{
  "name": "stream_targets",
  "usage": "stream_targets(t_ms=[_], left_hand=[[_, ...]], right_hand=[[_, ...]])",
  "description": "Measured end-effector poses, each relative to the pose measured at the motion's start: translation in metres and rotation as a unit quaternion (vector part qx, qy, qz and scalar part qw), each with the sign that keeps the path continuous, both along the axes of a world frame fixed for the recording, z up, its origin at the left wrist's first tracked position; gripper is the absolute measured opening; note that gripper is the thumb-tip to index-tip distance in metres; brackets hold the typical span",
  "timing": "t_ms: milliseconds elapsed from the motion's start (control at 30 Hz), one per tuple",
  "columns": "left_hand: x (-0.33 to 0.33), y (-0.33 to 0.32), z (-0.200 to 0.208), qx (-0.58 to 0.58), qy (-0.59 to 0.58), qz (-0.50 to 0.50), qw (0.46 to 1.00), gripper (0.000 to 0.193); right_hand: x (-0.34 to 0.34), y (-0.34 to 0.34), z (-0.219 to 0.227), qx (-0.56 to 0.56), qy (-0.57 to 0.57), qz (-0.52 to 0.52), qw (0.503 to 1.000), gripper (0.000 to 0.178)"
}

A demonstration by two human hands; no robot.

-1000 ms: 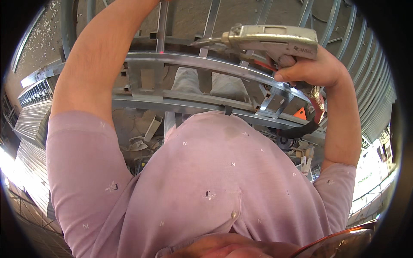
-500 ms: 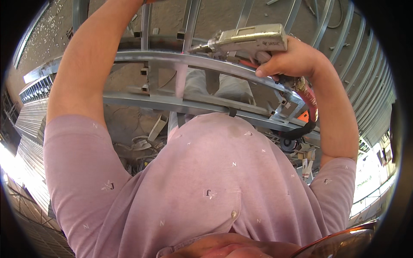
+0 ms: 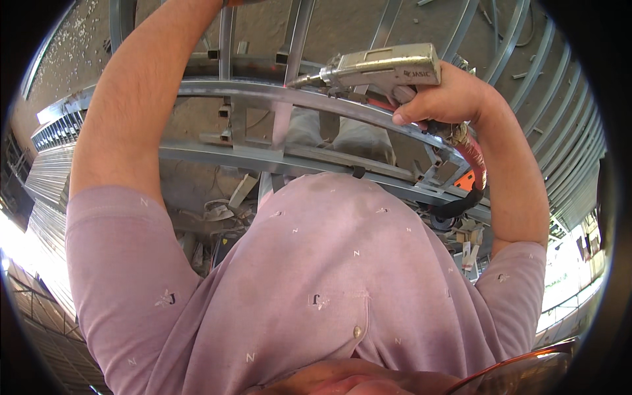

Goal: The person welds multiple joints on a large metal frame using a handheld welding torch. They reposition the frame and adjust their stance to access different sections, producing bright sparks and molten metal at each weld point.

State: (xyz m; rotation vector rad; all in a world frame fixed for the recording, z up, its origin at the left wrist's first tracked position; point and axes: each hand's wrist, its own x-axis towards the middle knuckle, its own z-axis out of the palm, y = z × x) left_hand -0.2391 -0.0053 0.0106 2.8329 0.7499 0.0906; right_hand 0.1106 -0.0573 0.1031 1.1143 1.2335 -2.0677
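Observation:
My right hand (image 3: 447, 95) is wrapped around the grip of a grey metal welding gun (image 3: 382, 64), its body lying almost level. A thick hose with red and black covering runs from the handle down toward my waist. The gun's narrow nozzle points left, its tip at or just above the spot where an upright square tube (image 3: 297, 43) meets a long curved metal rail (image 3: 257, 89). A small reddish spot shows there. My left arm reaches up past the rail, and only a sliver of my left hand (image 3: 247, 2) shows at the top edge, its fingers out of sight.
A second rail (image 3: 257, 158) runs parallel, close to my waist. Several metal bars fan out at the upper right. Scraps and offcuts (image 3: 243, 191) lie on the floor below, near an orange item (image 3: 466, 180). Ribbed metal stacks (image 3: 49, 178) stand at the far left.
The whole view has shifted slightly, so the rails and gun sit a little lower and farther right. The nozzle stays at the same joint, still in my right hand's grip.

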Motion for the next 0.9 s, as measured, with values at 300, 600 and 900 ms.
stream_targets(t_ms=[300, 600, 900], left_hand=[[0.001, 0.000, 0.000, -0.016, -0.011, 0.013, 1.000, 0.069], [0.003, 0.001, -0.002, -0.015, -0.009, 0.010, 1.000, 0.070], [0.004, 0.003, -0.002, -0.016, -0.009, 0.009, 1.000, 0.071]], right_hand=[[0.005, -0.005, -0.006, 0.038, 0.034, -0.001, 0.999, 0.056], [0.006, -0.005, -0.007, 0.052, 0.020, 0.029, 0.998, 0.045], [0.008, -0.006, -0.006, 0.081, -0.006, 0.049, 0.996, 0.047]])
